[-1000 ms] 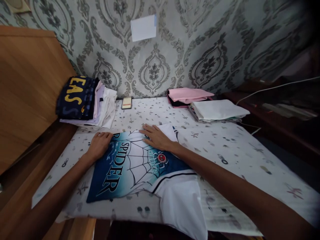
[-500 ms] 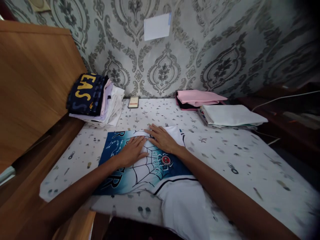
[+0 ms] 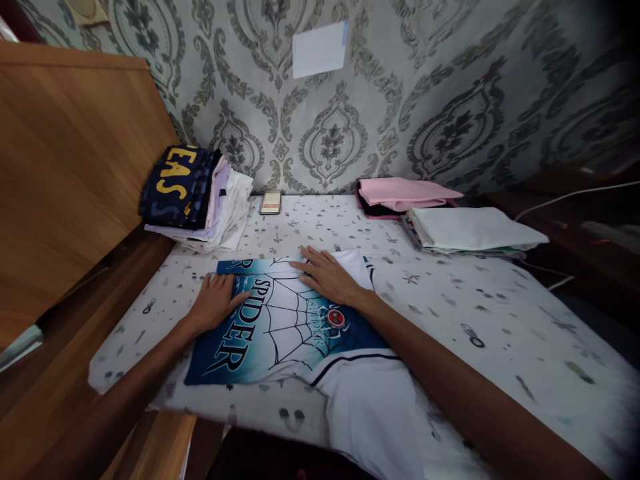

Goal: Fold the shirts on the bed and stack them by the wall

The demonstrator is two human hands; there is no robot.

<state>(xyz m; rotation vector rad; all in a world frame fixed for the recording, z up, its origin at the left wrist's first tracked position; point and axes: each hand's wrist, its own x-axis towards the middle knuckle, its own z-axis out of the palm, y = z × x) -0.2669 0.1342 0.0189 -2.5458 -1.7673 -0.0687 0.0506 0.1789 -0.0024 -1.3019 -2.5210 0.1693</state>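
A blue and white shirt (image 3: 290,327) with "SPIDER" lettering, web lines and a red spider badge lies in front of me, its upper part folded over. My left hand (image 3: 216,301) rests flat on its left part, near the far left corner, thumb spread towards the lettering. Near the far edge, right of the middle, my right hand (image 3: 327,275) lies on the fabric with its fingers stretched out. Neither hand grips anything. A white sleeve (image 3: 370,407) hangs towards the near edge, right of centre.
Folded clothes (image 3: 185,190) are stacked at the back left beside a wooden panel (image 3: 75,167). A small card-like box (image 3: 271,203) lies near the wall. Pink clothes (image 3: 400,193) and a white folded pile (image 3: 470,229) sit at the back right of the patterned sheet (image 3: 450,293).
My left hand has slid left across the shirt, away from my right hand, uncovering the "SPIDER" lettering. My right hand stays almost in place. The view has shifted slightly.
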